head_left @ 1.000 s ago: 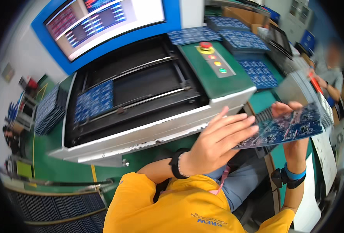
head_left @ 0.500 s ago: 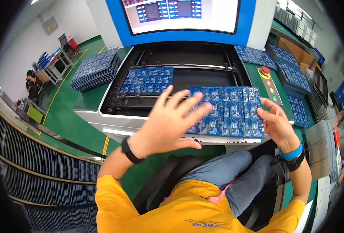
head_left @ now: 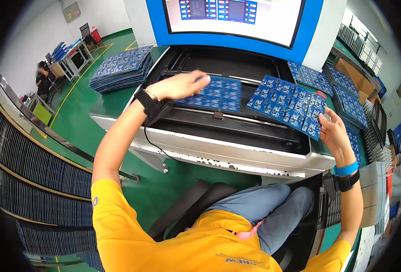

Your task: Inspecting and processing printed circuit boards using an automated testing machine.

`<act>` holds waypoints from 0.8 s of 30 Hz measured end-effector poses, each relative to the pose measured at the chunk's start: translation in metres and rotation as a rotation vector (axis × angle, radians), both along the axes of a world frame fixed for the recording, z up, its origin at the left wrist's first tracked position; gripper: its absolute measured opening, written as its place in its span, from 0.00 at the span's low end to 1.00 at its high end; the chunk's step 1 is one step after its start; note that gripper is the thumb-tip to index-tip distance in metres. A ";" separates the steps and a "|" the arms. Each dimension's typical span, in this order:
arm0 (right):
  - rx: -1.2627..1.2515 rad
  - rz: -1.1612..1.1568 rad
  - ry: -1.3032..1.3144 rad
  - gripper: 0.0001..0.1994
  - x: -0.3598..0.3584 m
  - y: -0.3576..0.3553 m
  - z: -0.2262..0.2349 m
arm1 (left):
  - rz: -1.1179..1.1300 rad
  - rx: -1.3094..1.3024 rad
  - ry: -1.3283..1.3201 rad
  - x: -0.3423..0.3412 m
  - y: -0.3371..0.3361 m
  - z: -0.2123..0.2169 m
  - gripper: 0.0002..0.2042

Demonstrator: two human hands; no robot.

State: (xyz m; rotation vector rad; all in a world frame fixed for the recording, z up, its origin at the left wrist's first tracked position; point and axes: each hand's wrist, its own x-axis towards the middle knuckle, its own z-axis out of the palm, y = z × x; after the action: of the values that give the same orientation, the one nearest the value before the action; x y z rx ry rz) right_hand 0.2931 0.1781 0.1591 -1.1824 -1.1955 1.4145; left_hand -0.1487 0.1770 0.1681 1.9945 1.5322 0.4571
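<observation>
My left hand (head_left: 182,86) reaches across the machine bed with its fingers closed at the left edge of a blue circuit board panel (head_left: 223,94). That panel is smeared by motion, and the hand covers its left end. To the right, my right hand (head_left: 337,135) pinches the lower right edge of a second circuit board panel (head_left: 285,106), full of small parts. This one is tilted and held above the right side of the bed. The black machine bed (head_left: 250,123) with its rails lies under both panels.
A tall stack of blue panels (head_left: 121,70) stands left of the bed, with more panels (head_left: 349,105) piled at the right. A screen (head_left: 236,18) rises behind. Racks of closely set boards (head_left: 42,190) fill the lower left. A red button (head_left: 321,94) shows beside the right-hand panel.
My left hand has moved from open in mid-air to the panel on the bed, which has shifted right. My right hand has carried its panel up and right, turning it to a slant.
</observation>
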 end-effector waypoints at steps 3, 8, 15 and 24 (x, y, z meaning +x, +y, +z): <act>-0.018 -0.071 -0.020 0.18 -0.003 -0.002 0.003 | 0.135 0.274 0.487 -0.017 0.020 -0.009 0.31; -0.013 -0.085 -0.023 0.19 -0.010 0.004 0.002 | -0.128 -0.051 0.713 -0.009 0.037 -0.024 0.32; 0.036 -0.165 -0.011 0.23 -0.042 0.010 0.018 | 0.190 -0.081 -0.447 -0.003 -0.010 0.012 0.14; -0.095 0.004 -0.198 0.28 -0.112 0.039 0.000 | 0.617 0.510 -0.741 -0.052 -0.157 -0.019 0.15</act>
State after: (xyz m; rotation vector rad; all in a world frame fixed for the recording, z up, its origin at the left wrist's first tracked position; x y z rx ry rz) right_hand 0.1812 0.2170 0.1594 -1.4139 -1.2770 1.3949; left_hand -0.2005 0.0202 0.1487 1.3298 1.5694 1.7545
